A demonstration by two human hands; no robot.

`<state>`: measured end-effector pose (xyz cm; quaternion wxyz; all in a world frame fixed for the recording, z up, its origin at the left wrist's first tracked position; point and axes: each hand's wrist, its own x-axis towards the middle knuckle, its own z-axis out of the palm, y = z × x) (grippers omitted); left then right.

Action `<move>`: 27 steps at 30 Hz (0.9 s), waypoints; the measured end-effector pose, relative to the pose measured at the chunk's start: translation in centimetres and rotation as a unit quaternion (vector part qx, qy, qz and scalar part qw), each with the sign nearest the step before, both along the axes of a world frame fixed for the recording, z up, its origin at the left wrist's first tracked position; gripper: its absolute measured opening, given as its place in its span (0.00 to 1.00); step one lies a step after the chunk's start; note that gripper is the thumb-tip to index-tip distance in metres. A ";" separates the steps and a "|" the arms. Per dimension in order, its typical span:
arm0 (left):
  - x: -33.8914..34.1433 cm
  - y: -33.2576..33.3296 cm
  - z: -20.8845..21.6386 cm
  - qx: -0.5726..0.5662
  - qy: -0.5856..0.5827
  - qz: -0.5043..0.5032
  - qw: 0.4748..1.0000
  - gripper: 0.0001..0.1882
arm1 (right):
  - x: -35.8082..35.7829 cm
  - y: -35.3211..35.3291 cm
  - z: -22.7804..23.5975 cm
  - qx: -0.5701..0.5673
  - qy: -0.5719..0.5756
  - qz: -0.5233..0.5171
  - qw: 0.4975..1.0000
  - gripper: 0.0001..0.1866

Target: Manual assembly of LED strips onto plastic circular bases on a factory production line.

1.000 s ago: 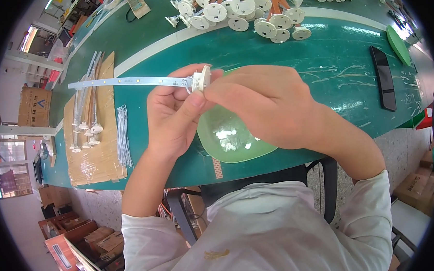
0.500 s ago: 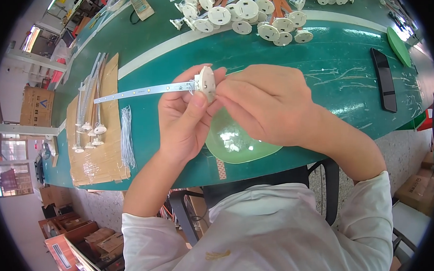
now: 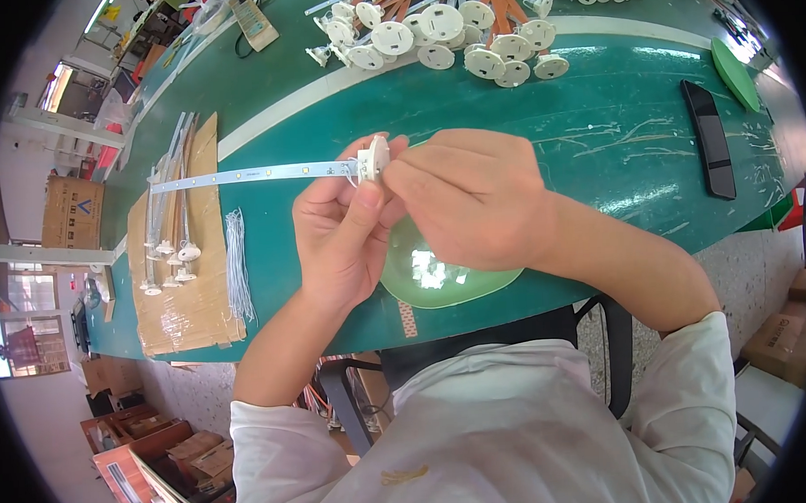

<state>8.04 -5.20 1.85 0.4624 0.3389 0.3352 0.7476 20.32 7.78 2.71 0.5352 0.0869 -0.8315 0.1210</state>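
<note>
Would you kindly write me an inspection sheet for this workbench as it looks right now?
Surface: green table with a pale stripe and scratches.
Job's things: white round cap joined to a long LED strip that reaches out to the person's left above the table.
Clutter: pile of white caps at the far edge; cardboard sheet bearing finished strips; light green dish under the hands; black flat device.
Grippers: left hand and right hand both pinch the cap.
Cables: bundle of thin white ties on the cardboard.
Surroundings: cartons on the floor.
</note>
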 end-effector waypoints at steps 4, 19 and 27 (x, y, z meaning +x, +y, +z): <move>-1.0 -0.5 1.5 -0.027 0.073 0.069 0.995 0.20 | -1.4 -0.7 -0.3 -0.030 0.016 0.012 0.999 0.14; -34.2 -19.7 7.4 -0.605 0.724 0.204 0.261 0.19 | -0.5 0.9 -0.3 -0.072 -0.082 0.031 0.994 0.08; -21.6 1.6 12.1 -0.549 0.780 0.211 0.214 0.16 | 0.8 1.4 -0.6 -0.054 -0.121 0.013 0.991 0.06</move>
